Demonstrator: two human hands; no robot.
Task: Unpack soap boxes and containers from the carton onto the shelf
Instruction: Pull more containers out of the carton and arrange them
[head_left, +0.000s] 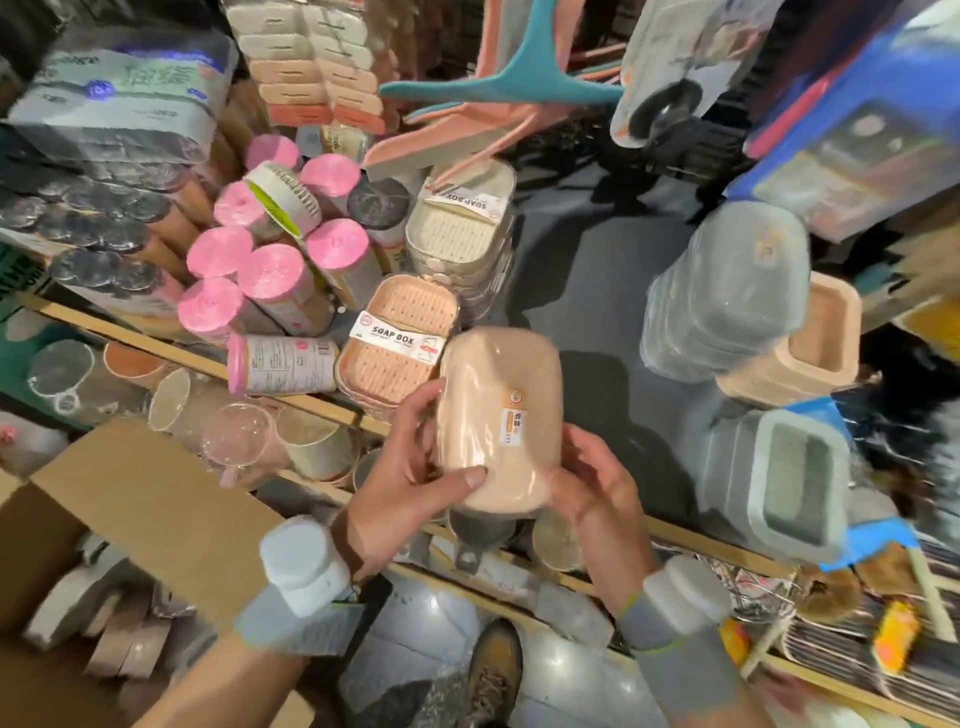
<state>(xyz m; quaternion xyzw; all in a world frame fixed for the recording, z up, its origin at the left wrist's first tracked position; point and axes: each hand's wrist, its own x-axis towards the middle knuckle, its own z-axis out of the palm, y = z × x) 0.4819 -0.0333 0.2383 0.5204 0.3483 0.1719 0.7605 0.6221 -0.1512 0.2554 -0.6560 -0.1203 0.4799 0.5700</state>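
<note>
Holding peach soap box (498, 415) | left hand (410, 462) grips its side | right hand (592, 483) cups the other | over shelf (597, 280).

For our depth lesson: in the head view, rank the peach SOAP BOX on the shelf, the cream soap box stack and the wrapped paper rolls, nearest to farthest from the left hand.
1. The peach SOAP BOX, on the shelf just beyond the left hand, which grips a wrapped soap box.
2. The cream soap box stack, further back.
3. The wrapped paper rolls, far upper left.
</note>
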